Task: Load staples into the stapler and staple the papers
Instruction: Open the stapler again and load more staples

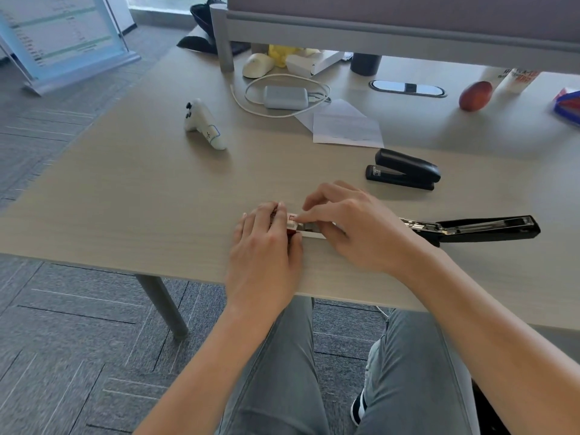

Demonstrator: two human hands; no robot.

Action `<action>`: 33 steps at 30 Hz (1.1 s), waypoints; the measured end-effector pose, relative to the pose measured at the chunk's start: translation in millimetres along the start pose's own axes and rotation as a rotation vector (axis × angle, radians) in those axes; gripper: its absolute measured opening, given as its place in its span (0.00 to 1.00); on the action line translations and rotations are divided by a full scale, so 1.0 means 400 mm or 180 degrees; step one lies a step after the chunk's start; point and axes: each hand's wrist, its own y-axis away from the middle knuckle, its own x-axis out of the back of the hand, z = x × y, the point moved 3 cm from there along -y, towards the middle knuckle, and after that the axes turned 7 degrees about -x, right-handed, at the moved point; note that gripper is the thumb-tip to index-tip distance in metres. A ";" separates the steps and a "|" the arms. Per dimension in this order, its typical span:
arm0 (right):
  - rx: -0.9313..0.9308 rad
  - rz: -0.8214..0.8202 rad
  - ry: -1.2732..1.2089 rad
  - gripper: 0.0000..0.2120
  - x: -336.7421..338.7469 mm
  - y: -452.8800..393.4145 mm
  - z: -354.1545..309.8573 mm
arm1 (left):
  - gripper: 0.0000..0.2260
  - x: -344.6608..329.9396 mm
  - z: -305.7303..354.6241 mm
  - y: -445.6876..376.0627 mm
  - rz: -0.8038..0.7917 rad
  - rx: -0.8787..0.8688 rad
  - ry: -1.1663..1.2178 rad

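Note:
A small red and white staple box [292, 221] lies on the desk near its front edge. My left hand [266, 246] grips the box's outer sleeve from the left. My right hand [348, 227] pinches the white inner tray [310, 233], which sticks out to the right. A black stapler [477, 229] lies flipped open flat just right of my right hand, its metal staple channel showing. A second black stapler [405, 169] sits closed further back. Two sheets of paper [345, 125] lie behind that one.
A white game controller [204, 124] stands at the left middle of the wooden desk [125, 199]. A grey charger with a coiled white cable [284, 97], a white mouse [257, 65], a dark cup [365, 62] and a red fruit [475, 95] are at the back.

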 end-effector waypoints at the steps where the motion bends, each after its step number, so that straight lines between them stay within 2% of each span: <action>1: 0.0017 0.0019 0.0003 0.15 -0.001 0.002 0.001 | 0.22 -0.001 -0.001 0.000 -0.0003 0.0006 0.0005; 13: 0.0146 0.0018 0.0197 0.15 -0.005 0.012 -0.002 | 0.22 -0.009 -0.006 -0.005 -0.0051 0.0021 0.0219; 17: 0.0041 0.0023 0.0210 0.09 0.004 0.011 0.004 | 0.22 -0.008 -0.005 -0.007 -0.0039 0.0040 0.0249; 24: -0.0218 0.0108 -0.0103 0.07 0.009 -0.001 0.012 | 0.22 -0.005 -0.003 -0.006 -0.0032 0.0014 0.0235; 33: 0.0061 -0.0252 -0.0403 0.07 0.013 -0.036 0.020 | 0.22 -0.004 -0.003 -0.007 -0.0023 -0.0014 0.0239</action>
